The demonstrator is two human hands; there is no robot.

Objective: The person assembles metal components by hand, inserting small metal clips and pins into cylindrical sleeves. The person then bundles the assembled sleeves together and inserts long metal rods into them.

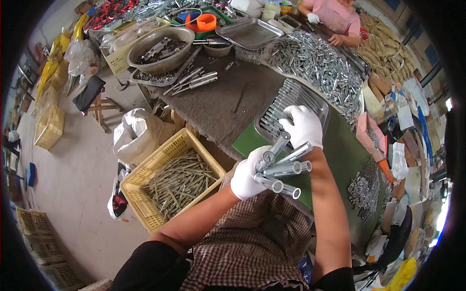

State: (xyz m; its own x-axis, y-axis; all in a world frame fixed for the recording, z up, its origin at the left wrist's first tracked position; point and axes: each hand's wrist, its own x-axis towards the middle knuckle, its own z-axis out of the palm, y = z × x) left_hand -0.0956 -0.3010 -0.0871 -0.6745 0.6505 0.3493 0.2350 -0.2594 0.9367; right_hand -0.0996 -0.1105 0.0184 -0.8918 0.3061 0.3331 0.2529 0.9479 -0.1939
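My left hand (248,177), in a white glove, is wrapped round a bunch of several shiny metal tubes (284,169). Their hollow ends fan out to the right. My right hand (303,126), also gloved in white, hovers over a metal tray (326,110), its thumb and forefinger bent and apart. Nothing shows clearly between those fingers. Rows of similar tubes (286,98) lie side by side in the tray, partly hidden beneath this hand. The tray rests on a green surface (250,142) in front of me.
A yellow plastic basket (132,186) of thin metal rods stands at left, beside a white sack (138,133). A large heap of metal pieces (315,63) covers the far right, where a co-worker (335,19) sits. A metal basin (182,36) and pink box (369,133) flank the table.
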